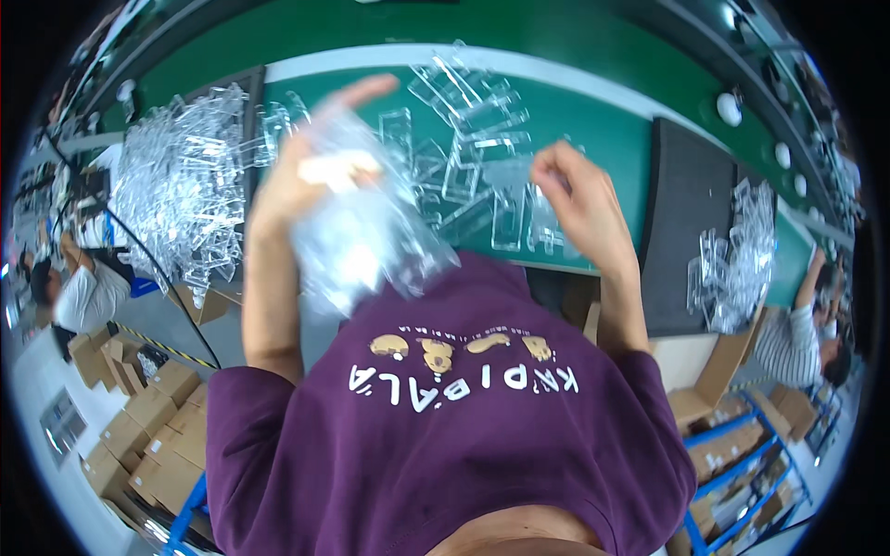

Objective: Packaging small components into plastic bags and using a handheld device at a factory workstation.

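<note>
My left hand (311, 176) grips clear plastic bags (357, 246) that hang down in front of my shirt. Its index finger points out to the right, and motion blurs hand and bags. Over the front of the green table, my right hand (586, 204) has its thumb and fingers drawn together; whatever lies between them is too small or see-through to make out. Just left of these fingertips are clear plastic frame-shaped pieces (506, 218). More such clear pieces (473, 107) lie loosely scattered farther back on the table.
A large heap of clear plastic pieces (181, 181) fills a dark tray (252, 97) on the left. On the right stands another dark tray (681, 213) with a smaller pile (737, 259). Cardboard boxes (153, 426) stand at lower left. Other people work at both sides.
</note>
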A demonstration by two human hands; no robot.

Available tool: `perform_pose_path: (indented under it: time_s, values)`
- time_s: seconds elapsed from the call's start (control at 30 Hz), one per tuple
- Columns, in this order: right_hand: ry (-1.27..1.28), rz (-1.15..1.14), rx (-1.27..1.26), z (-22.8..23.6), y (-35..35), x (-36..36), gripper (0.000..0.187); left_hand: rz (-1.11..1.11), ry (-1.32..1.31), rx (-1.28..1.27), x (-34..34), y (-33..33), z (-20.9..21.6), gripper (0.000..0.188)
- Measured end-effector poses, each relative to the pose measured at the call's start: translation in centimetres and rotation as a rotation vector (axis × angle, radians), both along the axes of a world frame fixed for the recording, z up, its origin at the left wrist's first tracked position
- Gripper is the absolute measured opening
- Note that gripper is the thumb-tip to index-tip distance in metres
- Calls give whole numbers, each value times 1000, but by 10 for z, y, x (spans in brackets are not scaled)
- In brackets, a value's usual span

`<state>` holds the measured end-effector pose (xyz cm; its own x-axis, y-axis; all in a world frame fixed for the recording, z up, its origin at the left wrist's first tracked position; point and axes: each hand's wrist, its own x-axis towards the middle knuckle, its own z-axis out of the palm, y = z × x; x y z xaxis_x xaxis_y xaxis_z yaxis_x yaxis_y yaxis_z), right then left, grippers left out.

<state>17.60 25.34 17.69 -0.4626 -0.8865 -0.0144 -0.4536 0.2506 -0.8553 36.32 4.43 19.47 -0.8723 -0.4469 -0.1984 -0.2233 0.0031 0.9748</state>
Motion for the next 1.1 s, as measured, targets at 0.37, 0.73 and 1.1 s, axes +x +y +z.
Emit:
perform_pose_path:
  time_s: [0.37,0.73,1.1]
  values:
    - [-342,456,-440,-4,-51,77,12,-246,-232,-95,9,47,-36,64]
    - [-290,202,16,-51,-116,110,23,1743,596,943,456,74,-308,17]
    - [-17,-45,116,-98,-223,137,19,1372,-407,-324,410,-93,-406,44]
